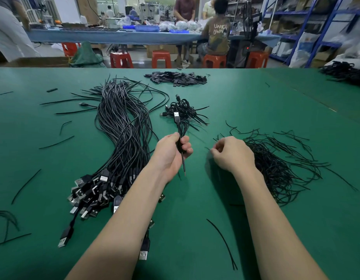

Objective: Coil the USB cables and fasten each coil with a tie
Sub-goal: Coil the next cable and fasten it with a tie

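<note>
My left hand is closed around a coiled black USB cable; its plug points away from me and a loose end sticks out below my fist. To its right, my right hand pinches a thin black tie at the edge of the heap of ties. A long bundle of uncoiled USB cables lies to the left, plugs toward me. Beyond my left hand rests a small pile of coiled cables.
The green table carries stray ties, among them one near my right forearm. A heap of small black pieces lies at the far edge, more cables at far right. Red stools and seated people are beyond.
</note>
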The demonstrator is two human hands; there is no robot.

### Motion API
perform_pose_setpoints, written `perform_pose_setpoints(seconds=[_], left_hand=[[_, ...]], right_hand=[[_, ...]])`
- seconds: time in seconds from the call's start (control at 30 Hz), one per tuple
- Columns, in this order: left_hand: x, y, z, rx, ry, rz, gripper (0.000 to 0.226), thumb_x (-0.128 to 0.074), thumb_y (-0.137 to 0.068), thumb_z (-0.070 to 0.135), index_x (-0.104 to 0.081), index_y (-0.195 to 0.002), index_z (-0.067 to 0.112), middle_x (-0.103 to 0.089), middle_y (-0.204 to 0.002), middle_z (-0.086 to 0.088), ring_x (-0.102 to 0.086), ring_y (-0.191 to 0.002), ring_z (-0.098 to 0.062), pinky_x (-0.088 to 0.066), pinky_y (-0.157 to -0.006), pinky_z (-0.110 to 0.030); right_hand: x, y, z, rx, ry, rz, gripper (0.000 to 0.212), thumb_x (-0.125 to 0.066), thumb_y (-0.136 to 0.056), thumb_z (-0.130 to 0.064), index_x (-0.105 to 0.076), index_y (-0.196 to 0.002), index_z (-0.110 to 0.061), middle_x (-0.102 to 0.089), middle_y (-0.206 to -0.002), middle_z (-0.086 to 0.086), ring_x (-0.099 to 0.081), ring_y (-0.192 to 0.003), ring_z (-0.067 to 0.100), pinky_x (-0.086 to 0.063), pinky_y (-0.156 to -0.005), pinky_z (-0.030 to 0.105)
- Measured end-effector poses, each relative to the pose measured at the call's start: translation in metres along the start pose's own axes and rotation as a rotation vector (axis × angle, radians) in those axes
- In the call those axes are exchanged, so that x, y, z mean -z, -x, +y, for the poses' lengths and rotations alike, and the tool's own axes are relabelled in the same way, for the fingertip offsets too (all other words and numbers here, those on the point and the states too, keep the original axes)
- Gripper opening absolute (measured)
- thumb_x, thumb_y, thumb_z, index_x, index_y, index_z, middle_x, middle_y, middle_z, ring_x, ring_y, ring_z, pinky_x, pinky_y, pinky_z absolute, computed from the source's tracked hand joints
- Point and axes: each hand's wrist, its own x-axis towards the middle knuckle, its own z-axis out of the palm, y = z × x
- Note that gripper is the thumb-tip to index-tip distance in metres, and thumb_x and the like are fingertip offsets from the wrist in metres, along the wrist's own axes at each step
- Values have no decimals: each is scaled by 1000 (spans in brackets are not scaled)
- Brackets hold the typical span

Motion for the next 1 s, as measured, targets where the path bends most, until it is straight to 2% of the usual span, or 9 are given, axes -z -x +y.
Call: perform_pose_setpoints(seconds=[0.17,0.23,0.3,0.43,0.5,0.6,0.67,0.83,1.0], left_hand=[[1,-1,1,-16,-24,-2,16,-29,-109,11,-31,-93,15,-41,-67,-2,-34,-53,-13,-39,-45,-22],[0,-1,-1,-35,-61,-1,17,-30,-109,11,-32,-93,15,-42,-66,-1,-34,-53,-12,-38,-45,-22],[0,-2,-2,-58,-97,10,16,-30,-109,11,-33,-93,14,-43,-66,-1,-35,-53,-12,-36,-46,-22],[-1,-4,-2,-86,-106,43,12,-31,-108,8,-37,-98,11,-44,-64,-1,-35,-50,-11,-30,-42,-20],[-1,-4,-3,-99,-127,29,14,-31,-107,7,-41,-99,9,-43,-62,0,-35,-48,-9,-27,-40,-19],[-2,-3,-3,-123,-157,19,26,-32,-105,4,-49,-87,10,-42,-62,2,-36,-46,-6,-24,-39,-17],[-2,-3,-1,-126,-161,34,26,-33,-104,3,-49,-84,10,-42,-62,2,-36,-45,-5,-23,-39,-16],[-1,-2,1,-126,-156,90,27,-36,-103,2,-47,-80,10,-42,-63,1,-39,-43,-5,-24,-38,-17],[-1,-2,0,-220,-470,150,13,-37,-101,9,-43,-91,12,-46,-72,1,-41,-48,-6,-30,-41,-20]], right_hand=[[11,-1,-13,97,-650,61,10,-62,-100,-22,-65,-91,-17,-66,-86,-3,-61,-68,4,-43,-62,12],[16,4,-22,89,-1027,-23,5,-61,-101,-11,-63,-97,-9,-65,-87,7,-66,-61,5,-53,-58,18],[21,7,-29,92,-1283,-67,3,-61,-99,-3,-62,-100,-5,-66,-79,8,-70,-63,10,-58,-61,22],[22,12,-36,147,-1544,-151,9,-67,-93,5,-65,-92,-4,-72,-75,7,-76,-79,22,-60,-72,25],[15,14,-40,173,-1530,-165,11,-71,-90,5,-67,-88,-6,-73,-78,9,-75,-81,22,-60,-75,27],[-1,14,-43,250,-1220,-8,10,-76,-87,-1,-72,-85,-10,-76,-79,6,-73,-78,17,-59,-78,27],[-8,14,-44,299,-999,120,9,-77,-86,-6,-73,-82,-13,-77,-79,-2,-73,-79,8,-55,-76,18],[-14,15,-45,417,-825,216,12,-76,-82,-4,-73,-77,-15,-75,-77,-12,-69,-76,-8,-45,-69,3],[-14,12,-42,437,-718,258,10,-77,-79,-9,-73,-75,-17,-75,-78,-14,-69,-80,-7,-46,-74,5]])
